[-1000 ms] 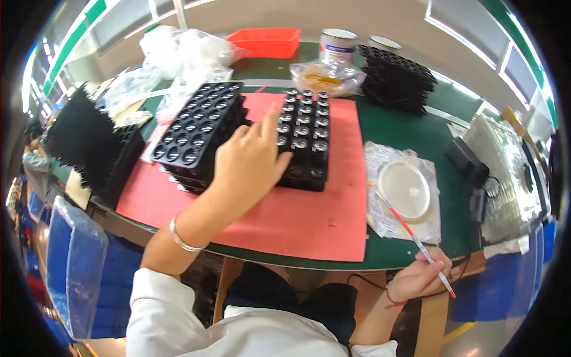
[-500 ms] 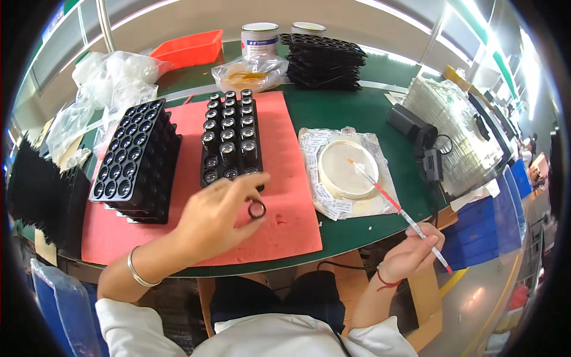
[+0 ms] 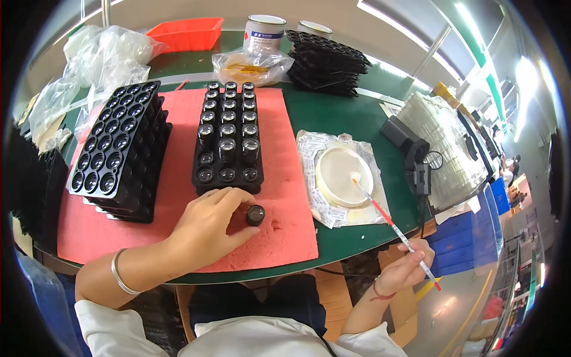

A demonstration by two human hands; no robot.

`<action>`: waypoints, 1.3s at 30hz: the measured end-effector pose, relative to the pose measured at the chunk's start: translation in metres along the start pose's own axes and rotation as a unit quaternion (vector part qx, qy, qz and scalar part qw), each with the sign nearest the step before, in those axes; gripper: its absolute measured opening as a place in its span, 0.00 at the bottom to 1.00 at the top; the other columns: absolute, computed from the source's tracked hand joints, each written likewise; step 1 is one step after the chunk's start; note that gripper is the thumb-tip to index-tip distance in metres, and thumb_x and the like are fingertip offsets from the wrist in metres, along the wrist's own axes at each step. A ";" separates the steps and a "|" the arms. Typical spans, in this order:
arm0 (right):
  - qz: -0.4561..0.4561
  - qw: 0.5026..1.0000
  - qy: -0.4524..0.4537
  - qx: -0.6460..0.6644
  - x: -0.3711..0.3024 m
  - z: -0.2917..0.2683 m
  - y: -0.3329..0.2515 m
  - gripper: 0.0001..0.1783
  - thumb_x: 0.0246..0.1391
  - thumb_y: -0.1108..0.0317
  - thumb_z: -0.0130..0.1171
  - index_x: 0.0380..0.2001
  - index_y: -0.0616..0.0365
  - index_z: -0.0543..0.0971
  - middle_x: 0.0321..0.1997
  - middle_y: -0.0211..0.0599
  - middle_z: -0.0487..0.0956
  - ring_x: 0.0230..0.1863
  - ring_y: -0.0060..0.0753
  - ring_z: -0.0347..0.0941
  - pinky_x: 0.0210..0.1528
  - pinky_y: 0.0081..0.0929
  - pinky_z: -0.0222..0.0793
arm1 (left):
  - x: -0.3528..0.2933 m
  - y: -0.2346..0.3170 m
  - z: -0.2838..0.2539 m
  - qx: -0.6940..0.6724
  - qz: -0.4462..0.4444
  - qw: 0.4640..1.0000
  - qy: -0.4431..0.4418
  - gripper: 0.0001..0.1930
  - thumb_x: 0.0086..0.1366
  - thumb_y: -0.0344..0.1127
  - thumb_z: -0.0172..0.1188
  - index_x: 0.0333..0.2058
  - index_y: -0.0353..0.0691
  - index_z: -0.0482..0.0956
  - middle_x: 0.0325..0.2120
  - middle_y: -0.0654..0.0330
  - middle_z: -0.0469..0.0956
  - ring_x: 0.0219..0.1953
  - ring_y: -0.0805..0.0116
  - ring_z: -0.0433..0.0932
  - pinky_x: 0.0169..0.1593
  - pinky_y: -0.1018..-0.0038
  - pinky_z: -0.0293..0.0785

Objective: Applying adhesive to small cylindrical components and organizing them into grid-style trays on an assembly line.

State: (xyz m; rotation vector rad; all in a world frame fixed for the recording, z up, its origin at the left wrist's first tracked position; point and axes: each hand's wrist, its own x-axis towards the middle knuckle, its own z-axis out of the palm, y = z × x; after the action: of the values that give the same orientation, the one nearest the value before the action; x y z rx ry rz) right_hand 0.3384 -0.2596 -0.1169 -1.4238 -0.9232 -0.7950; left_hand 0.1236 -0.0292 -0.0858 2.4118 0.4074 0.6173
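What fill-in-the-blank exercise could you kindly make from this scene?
The left hand is at the small dark cylinder; the thin stick is in the ____ hand.
The pockets of the centre tray form exactly ____ lengthwise columns.
The pink mat lies to the ____ of the white dish.
Missing words: right; three; left.

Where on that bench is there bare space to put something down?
Pink mat is bare between the cylinder tray and white dish; green tabletop between that dish and rear black stack. The left is crowded: tray stack, plastic bags.
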 end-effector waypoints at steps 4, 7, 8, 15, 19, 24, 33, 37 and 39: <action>0.021 1.000 -0.010 0.007 -0.004 0.000 -0.002 0.15 0.61 0.62 0.39 0.23 0.59 0.65 0.22 0.33 0.63 0.23 0.23 0.57 0.28 0.20 0.54 | 0.001 -0.002 0.002 0.012 0.015 1.000 0.014 0.15 0.47 0.32 0.64 0.34 0.37 0.71 0.30 0.56 0.75 0.33 0.57 0.75 0.37 0.67 0.71; 0.066 0.997 0.015 0.034 -0.006 0.004 -0.007 0.16 0.61 0.61 0.38 0.22 0.59 0.64 0.21 0.32 0.61 0.23 0.22 0.56 0.28 0.19 0.53 | 0.002 0.000 0.002 0.006 0.013 1.000 0.007 0.14 0.46 0.30 0.65 0.33 0.38 0.72 0.30 0.56 0.75 0.33 0.58 0.75 0.38 0.70 0.71; 0.083 0.995 0.036 0.049 -0.006 0.007 -0.008 0.16 0.61 0.60 0.39 0.22 0.58 0.64 0.21 0.31 0.61 0.23 0.21 0.55 0.28 0.19 0.52 | 0.002 0.001 0.002 0.006 0.011 1.000 0.007 0.14 0.46 0.30 0.65 0.33 0.38 0.72 0.30 0.56 0.75 0.33 0.58 0.75 0.38 0.70 0.71; 0.304 0.854 0.199 0.372 -0.001 0.023 -0.024 0.16 0.62 0.57 0.39 0.23 0.55 0.63 0.19 0.28 0.59 0.23 0.20 0.54 0.26 0.18 0.49 | 0.000 0.004 0.000 -0.271 -0.113 0.956 -0.025 0.15 0.53 0.31 0.61 0.40 0.35 0.71 0.33 0.60 0.76 0.37 0.71 0.75 0.44 0.75 0.70; 0.255 0.864 0.092 0.424 -0.014 0.027 -0.034 0.15 0.62 0.56 0.39 0.27 0.55 0.62 0.19 0.26 0.60 0.22 0.19 0.53 0.25 0.17 0.50 | 0.005 0.003 -0.003 -0.408 -0.176 0.894 -0.047 0.17 0.55 0.33 0.61 0.42 0.32 0.72 0.34 0.61 0.76 0.37 0.76 0.74 0.45 0.78 0.70; 0.241 0.882 0.067 0.399 -0.020 0.035 -0.036 0.17 0.61 0.54 0.39 0.25 0.54 0.60 0.17 0.27 0.60 0.19 0.20 0.53 0.24 0.17 0.50 | 0.006 0.002 -0.005 -0.438 -0.208 0.872 -0.067 0.17 0.55 0.33 0.62 0.42 0.32 0.74 0.34 0.61 0.77 0.36 0.77 0.74 0.44 0.80 0.69; 0.205 0.900 0.013 0.385 -0.022 0.038 -0.035 0.16 0.61 0.55 0.39 0.25 0.55 0.61 0.17 0.29 0.61 0.20 0.21 0.54 0.24 0.19 0.49 | 0.003 -0.002 -0.003 -0.454 -0.193 0.867 -0.071 0.16 0.55 0.33 0.62 0.41 0.33 0.74 0.34 0.61 0.77 0.36 0.77 0.74 0.44 0.80 0.69; 0.191 0.914 -0.004 0.358 -0.022 0.036 -0.035 0.16 0.61 0.56 0.42 0.25 0.55 0.61 0.18 0.28 0.59 0.21 0.20 0.52 0.26 0.19 0.50 | 0.004 -0.002 -0.002 -0.463 -0.193 0.862 -0.078 0.16 0.55 0.33 0.61 0.42 0.33 0.74 0.34 0.61 0.77 0.37 0.77 0.74 0.45 0.79 0.69; 0.193 0.911 -0.016 0.365 -0.022 0.035 -0.035 0.16 0.60 0.57 0.44 0.24 0.55 0.60 0.20 0.26 0.57 0.23 0.20 0.51 0.27 0.20 0.49 | 0.003 -0.002 -0.002 -0.480 -0.190 0.853 -0.083 0.15 0.56 0.32 0.60 0.42 0.32 0.74 0.35 0.61 0.76 0.37 0.77 0.74 0.45 0.79 0.69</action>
State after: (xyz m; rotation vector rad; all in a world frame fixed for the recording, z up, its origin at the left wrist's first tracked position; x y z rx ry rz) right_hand 0.2957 -0.2266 -0.1228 -0.9007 -0.8030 -0.0906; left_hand 0.1253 -0.0252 -0.0848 1.3538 0.3641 0.3044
